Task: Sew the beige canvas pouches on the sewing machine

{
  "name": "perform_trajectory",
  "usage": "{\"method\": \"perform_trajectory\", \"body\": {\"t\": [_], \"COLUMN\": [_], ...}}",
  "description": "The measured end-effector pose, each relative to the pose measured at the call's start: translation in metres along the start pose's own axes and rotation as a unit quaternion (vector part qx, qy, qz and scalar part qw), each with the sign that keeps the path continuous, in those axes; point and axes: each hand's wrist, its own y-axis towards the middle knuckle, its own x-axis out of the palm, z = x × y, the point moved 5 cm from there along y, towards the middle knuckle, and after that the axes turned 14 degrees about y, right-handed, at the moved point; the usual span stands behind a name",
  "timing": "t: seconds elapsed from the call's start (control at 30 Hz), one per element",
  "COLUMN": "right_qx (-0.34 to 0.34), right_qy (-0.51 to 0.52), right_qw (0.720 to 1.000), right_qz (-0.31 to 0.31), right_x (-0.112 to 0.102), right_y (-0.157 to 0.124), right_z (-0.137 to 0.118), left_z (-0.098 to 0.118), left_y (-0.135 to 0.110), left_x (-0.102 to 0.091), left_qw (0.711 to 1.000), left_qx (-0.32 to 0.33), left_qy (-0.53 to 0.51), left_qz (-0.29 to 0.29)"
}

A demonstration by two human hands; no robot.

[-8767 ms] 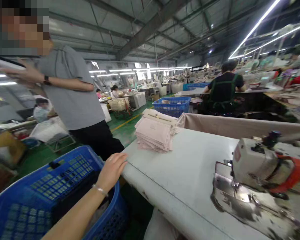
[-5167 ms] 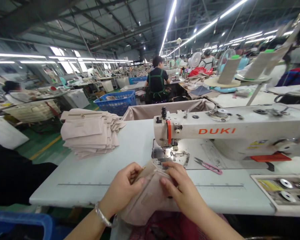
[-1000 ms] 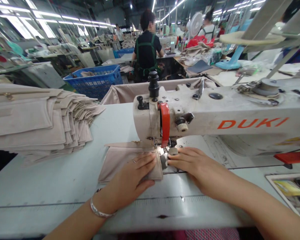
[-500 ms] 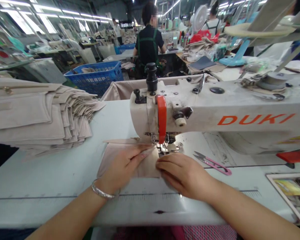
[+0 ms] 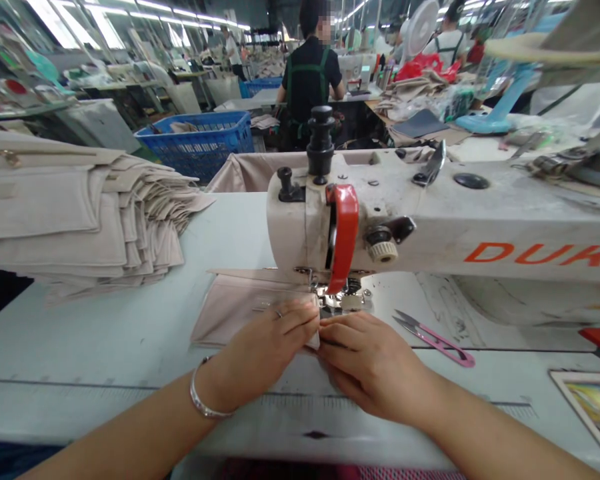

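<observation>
A beige fabric piece (image 5: 235, 303) lies folded on the machine bed, its right edge at the presser foot (image 5: 333, 303) of the sewing machine (image 5: 290, 233). My left hand (image 5: 273, 343), with a ring and a silver bracelet, is on top of the fabric, its fingers together and closed on the right edge. Touching it at the fingertips, my right hand (image 5: 367, 360) pinches the same edge just in front of the foot. Its thumb and the held bit of cloth are mostly hidden beneath the fingers.
A stack of beige sewn pieces (image 5: 105, 220) rises at the left. Pink-handled thread snips (image 5: 437, 340) lie to the right of my right hand. Behind the table are a blue crate (image 5: 200, 140) and a person in a dark shirt (image 5: 307, 80).
My left hand has come down and right over the fabric's edge, and its fingers now meet my right hand's. The fabric's upper layer appears folded over differently. The view has shifted slightly.
</observation>
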Motion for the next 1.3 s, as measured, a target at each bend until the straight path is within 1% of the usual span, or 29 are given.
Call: {"method": "perform_trajectory", "body": {"t": [0.1, 0.2, 0.3, 0.4, 0.5, 0.57, 0.67, 0.7, 0.77, 0.83, 0.87, 0.93, 0.97, 1.03, 1.1, 1.13, 1.2, 1.27, 1.3], "right_qx": [0.002, -0.018, -0.024, -0.012, -0.008, -0.007, 0.000, 0.005, 0.033, 0.089, 0.129, 0.204, 0.231, 0.249, 0.241, 0.236, 0.233, 0.237, 0.240], "right_qy": [0.001, 0.027, 0.058, 0.064, 0.064, 0.063, 0.057, 0.052, 0.020, -0.057, -0.109, -0.208, -0.242, -0.278, -0.295, -0.297, -0.273, -0.200, -0.156], "right_qw": [1.000, 0.999, 0.998, 0.998, 0.998, 0.998, 0.998, 0.998, 0.999, 0.993, 0.984, 0.952, 0.937, 0.925, 0.923, 0.923, 0.927, 0.937, 0.943], "right_qz": [0.008, 0.015, 0.025, 0.026, 0.020, 0.018, 0.022, 0.023, 0.025, 0.043, 0.058, 0.092, 0.096, 0.075, 0.057, 0.065, 0.112, 0.161, 0.167], "right_x": [-0.001, -0.004, -0.010, -0.014, -0.014, -0.012, -0.014, -0.016, -0.024, -0.037, -0.044, -0.057, -0.060, -0.057, -0.052, -0.050, -0.052, -0.054, -0.054], "right_y": [0.001, -0.001, -0.006, -0.008, -0.009, -0.008, -0.005, -0.005, -0.008, -0.019, -0.028, -0.052, -0.065, -0.087, -0.102, -0.105, -0.105, -0.095, -0.087], "right_z": [0.001, 0.003, 0.007, 0.010, 0.011, 0.011, 0.010, 0.009, 0.010, 0.014, 0.017, 0.024, 0.028, 0.035, 0.040, 0.042, 0.041, 0.037, 0.034], "left_z": [-0.005, -0.006, -0.007, -0.008, -0.007, -0.010, -0.016, -0.017, -0.014, -0.009, -0.008, -0.009, -0.009, -0.012, -0.013, -0.013, -0.016, -0.020, -0.022], "left_y": [0.001, -0.001, -0.007, -0.012, -0.012, -0.011, -0.011, -0.011, -0.011, -0.009, -0.008, -0.006, -0.006, -0.007, -0.007, -0.006, -0.006, -0.005, -0.004], "left_x": [0.000, 0.000, 0.000, 0.002, 0.002, -0.001, -0.005, -0.005, -0.007, -0.007, -0.007, -0.005, -0.004, -0.002, 0.001, 0.002, 0.004, 0.004, 0.004], "left_qw": [1.000, 0.999, 0.996, 0.995, 0.994, 0.992, 0.979, 0.976, 0.979, 0.986, 0.989, 0.990, 0.989, 0.985, 0.983, 0.983, 0.979, 0.975, 0.974], "left_qx": [0.009, 0.024, 0.021, 0.023, 0.030, -0.009, -0.102, -0.114, -0.106, -0.079, -0.073, -0.085, -0.097, -0.123, -0.129, -0.130, -0.141, -0.162, -0.167], "left_qy": [-0.005, -0.021, -0.056, -0.063, -0.061, -0.079, -0.124, -0.132, -0.132, -0.121, -0.115, -0.113, -0.115, -0.121, -0.127, -0.131, -0.145, -0.155, -0.154], "left_qz": [0.012, 0.040, 0.069, 0.078, 0.082, 0.100, 0.126, 0.127, 0.118, 0.085, 0.061, 0.013, -0.004, -0.017, -0.018, -0.015, -0.002, 0.014, 0.021]}}
